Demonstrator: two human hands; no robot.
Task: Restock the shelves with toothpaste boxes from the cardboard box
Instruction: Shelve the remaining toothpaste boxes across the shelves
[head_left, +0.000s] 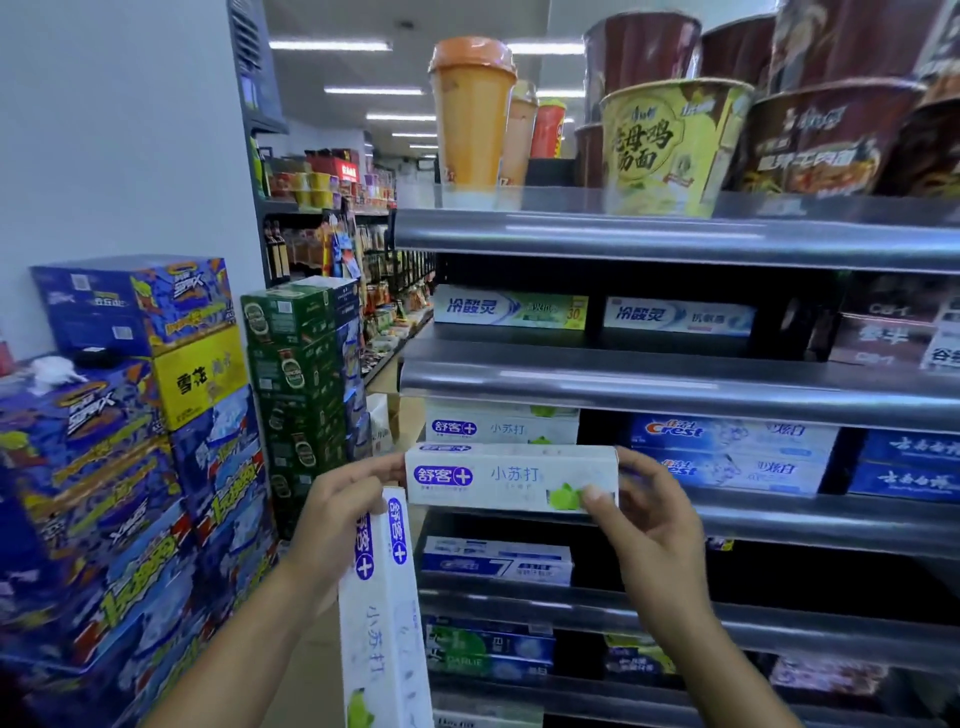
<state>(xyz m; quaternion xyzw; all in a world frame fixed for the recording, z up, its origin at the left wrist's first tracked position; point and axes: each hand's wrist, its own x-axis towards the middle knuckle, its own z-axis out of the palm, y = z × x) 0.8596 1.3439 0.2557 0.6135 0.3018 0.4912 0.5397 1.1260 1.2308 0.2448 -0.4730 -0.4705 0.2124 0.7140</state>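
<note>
Holding: white box (511, 478) level, by both ends, just before the shelf (779, 525) edge.
Right hand (654, 525): thumb and fingers pinched on its right end.
Left hand (337, 519): fingertips at its left end, palm curled round spare boxes (384, 623), seemingly two, hanging upright.
Behind: matching box (501, 428) on the shelf.

White toothpaste box (511, 478) with purple logo and green fruit, second toothpaste box (382, 613) coloured alike, blue boxes (727, 452) lettered red and white at the front edge of a grey shelf (779, 522), orange cup (470, 114), yellow bowl (670, 140), green cartons (296, 353), blue cartons (104, 467) patterned yellow and red
</note>
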